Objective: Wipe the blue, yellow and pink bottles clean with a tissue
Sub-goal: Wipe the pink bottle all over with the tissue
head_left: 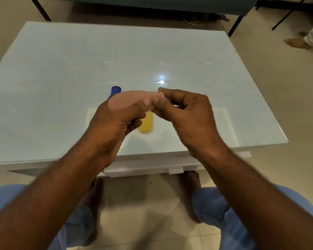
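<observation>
Gripping the pink bottle above the table, the left hand steadies it while the right hand pinches its cap end, tissue unseen, so wiping likely comes next; yellow bottle and blue bottle wait below.

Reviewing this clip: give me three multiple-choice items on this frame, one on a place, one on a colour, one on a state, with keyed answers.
1. Where is the yellow bottle?
A. on the table
B. on the floor
C. in the right hand

2. What colour is the bottle that the left hand holds?
A. blue
B. pink
C. yellow

3. What is the right hand doing?
A. lying flat on the table
B. hanging at the side
C. fingers curled at the pink bottle's end

Answers: 1 A, it stands on the tabletop behind the hands; 2 B, pink body inside the fingers; 3 C, fingertips meet the bottle's tip.
</observation>
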Motion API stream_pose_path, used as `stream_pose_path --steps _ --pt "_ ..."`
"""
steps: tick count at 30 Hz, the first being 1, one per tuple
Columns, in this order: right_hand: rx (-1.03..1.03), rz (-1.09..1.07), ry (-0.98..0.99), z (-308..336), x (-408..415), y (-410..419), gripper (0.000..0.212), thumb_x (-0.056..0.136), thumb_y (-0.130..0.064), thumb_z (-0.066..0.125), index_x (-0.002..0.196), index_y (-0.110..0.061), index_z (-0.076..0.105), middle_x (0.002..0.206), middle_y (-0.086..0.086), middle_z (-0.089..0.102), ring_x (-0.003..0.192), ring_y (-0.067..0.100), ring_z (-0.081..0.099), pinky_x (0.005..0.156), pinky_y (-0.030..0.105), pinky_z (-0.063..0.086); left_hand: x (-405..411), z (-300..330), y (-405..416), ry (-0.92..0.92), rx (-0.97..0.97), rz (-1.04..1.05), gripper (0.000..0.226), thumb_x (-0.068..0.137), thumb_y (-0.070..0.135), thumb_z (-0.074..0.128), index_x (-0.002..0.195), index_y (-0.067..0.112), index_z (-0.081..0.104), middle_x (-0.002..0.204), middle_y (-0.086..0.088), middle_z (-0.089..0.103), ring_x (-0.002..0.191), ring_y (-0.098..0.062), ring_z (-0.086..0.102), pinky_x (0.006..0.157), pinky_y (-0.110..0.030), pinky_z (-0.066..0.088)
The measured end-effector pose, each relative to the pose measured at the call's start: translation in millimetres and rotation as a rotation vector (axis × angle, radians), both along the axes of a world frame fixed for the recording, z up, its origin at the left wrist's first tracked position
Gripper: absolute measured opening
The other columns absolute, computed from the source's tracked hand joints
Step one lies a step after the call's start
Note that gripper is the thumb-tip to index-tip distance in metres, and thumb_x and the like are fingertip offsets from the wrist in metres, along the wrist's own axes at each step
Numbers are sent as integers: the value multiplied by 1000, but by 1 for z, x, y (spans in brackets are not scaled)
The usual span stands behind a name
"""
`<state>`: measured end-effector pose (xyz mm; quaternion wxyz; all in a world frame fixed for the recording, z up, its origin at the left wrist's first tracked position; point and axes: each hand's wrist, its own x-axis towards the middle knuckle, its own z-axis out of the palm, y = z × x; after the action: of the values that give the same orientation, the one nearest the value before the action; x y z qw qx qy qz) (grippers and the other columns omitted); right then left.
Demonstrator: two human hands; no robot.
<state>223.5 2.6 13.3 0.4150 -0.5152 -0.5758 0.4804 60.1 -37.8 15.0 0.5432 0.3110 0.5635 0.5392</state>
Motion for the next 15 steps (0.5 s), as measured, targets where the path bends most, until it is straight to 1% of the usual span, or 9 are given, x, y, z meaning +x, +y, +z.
stream_pose_path --steps 1,3,6,8,10,12,15 --pt "14 -2 -5 0 2 2 36 93 -29 84 125 -12 81 112 0 84 97 12 83 97 41 67 0 0 0 2 -1 3 29 75 41 79 101 30 80 105 3 80 97 -16 76 83 -29 60" --pt "37 1 -9 1 7 4 25 92 -22 85 113 -9 84 99 2 85 87 15 84 90 42 69 -1 -1 0 26 -4 9 36 79 40 78 112 25 77 108 2 79 99 -17 76 83 -28 60" --pt "22 -12 6 2 9 5 14 91 -18 86 103 -9 84 92 1 85 81 17 83 83 39 70 -4 -2 2 48 -30 36 27 85 35 78 110 26 75 105 3 79 100 -19 75 82 -28 61" --pt "20 -48 9 2 8 5 13 92 -22 85 103 -15 84 93 -1 84 84 16 83 86 38 70 -5 -2 3 35 -46 45 28 84 37 79 109 26 75 101 3 80 97 -19 76 83 -30 62" --pt "-4 -91 35 1 4 5 13 96 -26 81 108 -21 82 100 -2 83 94 16 82 92 37 68 -4 -2 3 18 -55 46 35 83 39 80 115 25 75 101 2 80 96 -18 77 83 -31 62" --pt "-84 -85 55 -2 0 4 13 100 -30 75 112 -26 79 110 -3 82 104 16 79 100 38 65 -1 -5 3 17 -69 26 41 85 40 78 121 23 72 104 -1 80 97 -20 77 84 -32 63" --pt "-219 4 75 -3 -2 4 24 104 -34 70 119 -18 78 113 1 82 105 16 79 104 39 64 7 -10 1 -25 -120 -17 39 90 36 72 125 20 66 104 -5 77 94 -21 76 78 -30 63"
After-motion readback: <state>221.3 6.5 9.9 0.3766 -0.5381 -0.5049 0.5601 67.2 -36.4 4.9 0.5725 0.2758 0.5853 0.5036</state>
